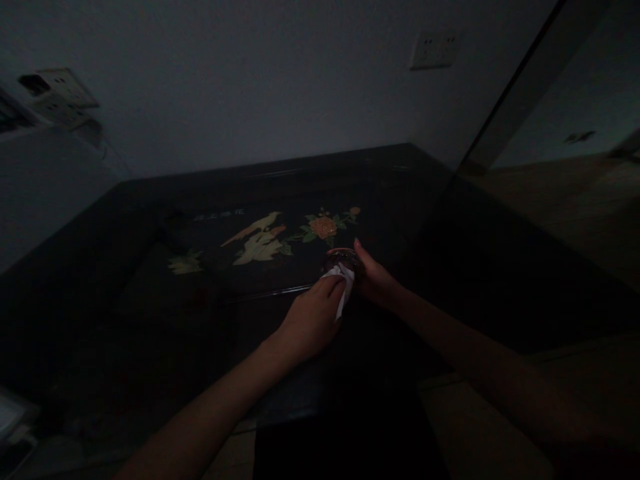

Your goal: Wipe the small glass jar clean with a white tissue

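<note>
In the dim light, my right hand [376,279] is closed around a small, dark, shiny round vessel [342,256], which looks like glass. Its thumb points up beside the rim. My left hand [316,312] pinches a crumpled white tissue [346,285] and presses it against the near side of the vessel. Part of the tissue hangs down between both hands. The fingers of my right hand behind the vessel are mostly hidden. Both hands are above the near part of a dark tray-like table top [280,291].
A bird-and-flower picture [260,247] decorates the dark surface beyond my hands. Behind it rises a pale wall with a double socket [436,50] at right and more sockets [67,88] at left. A whitish object [13,417] stands at lower left. Wooden floor [555,193] shows at right.
</note>
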### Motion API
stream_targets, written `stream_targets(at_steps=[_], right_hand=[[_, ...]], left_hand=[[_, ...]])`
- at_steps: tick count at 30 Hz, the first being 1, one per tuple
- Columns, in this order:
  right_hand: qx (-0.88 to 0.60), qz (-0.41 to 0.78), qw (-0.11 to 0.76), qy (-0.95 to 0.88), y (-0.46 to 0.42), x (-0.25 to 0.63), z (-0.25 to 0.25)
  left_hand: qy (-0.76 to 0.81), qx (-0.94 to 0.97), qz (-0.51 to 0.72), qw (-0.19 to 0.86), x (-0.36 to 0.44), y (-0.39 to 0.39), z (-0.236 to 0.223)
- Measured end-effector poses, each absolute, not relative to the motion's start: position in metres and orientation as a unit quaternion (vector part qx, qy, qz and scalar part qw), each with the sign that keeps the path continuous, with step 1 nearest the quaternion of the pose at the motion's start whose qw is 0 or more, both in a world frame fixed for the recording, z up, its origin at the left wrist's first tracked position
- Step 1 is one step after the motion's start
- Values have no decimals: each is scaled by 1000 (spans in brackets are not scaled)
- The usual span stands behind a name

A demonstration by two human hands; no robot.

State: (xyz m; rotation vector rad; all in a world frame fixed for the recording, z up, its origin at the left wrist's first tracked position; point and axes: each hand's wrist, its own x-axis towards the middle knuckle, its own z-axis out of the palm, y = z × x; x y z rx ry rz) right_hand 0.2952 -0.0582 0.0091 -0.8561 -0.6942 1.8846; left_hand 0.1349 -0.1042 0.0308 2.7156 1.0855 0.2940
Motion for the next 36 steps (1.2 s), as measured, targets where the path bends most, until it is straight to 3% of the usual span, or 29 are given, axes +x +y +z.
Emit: stream_targets(at_steps=[6,10,17,26,36], right_hand=[[-357,763,455,-290,-58,296,11],[-354,765,458,-282,-58,296,10],[-346,781,449,-260,-58,297,13],[-339,799,435,-240,-56,297,13],[-351,799,424,-242,-57,295,16]], left_hand=[[336,891,195,234,136,-104,25],[331,876,231,264,138,-105,24],[377,900,138,169,139,-106,27],[356,930,67,-67,132,-97,28],[363,926,66,-79,134,-97,25]])
